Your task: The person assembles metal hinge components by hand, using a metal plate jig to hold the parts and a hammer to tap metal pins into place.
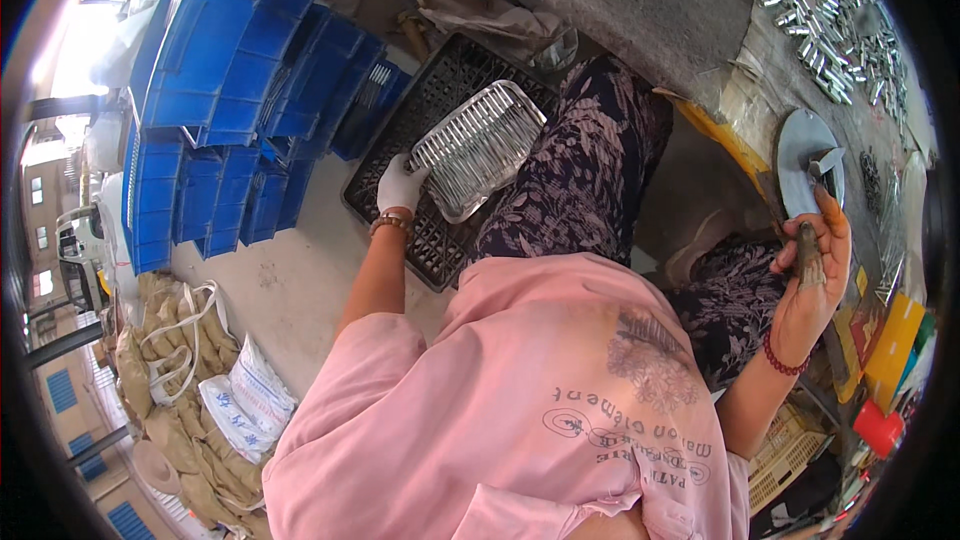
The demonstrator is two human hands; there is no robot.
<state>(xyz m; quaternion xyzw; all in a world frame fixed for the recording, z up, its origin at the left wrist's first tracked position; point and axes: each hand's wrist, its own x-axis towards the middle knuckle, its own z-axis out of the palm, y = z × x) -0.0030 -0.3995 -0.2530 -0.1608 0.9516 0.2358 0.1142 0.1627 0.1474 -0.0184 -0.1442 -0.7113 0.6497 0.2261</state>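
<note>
A white glove covers my left hand (400,187), which rests at the left edge of a shiny metal tray (462,214). Its fingers are curled together at the rim; what they pinch, if anything, is hidden. Slim silvery rods (490,145) lie in rows in this tray, which sits on a black plastic crate (432,258). On the other side, my right hand (818,258) is raised, bare, with a brown cover on one finger. Its fingers are apart, and nothing shows between them. Just beyond them is a round grey disc (797,155) with a small bent metal piece (824,162) on it.
Blue plastic bins (215,60) stand stacked at the left. Many small metal cylinders (825,30) cover the bench (660,0) at the far right. Tan sacking (170,360) and a white bag (250,395) lie at lower left. A red container (879,428) is at lower right.
</note>
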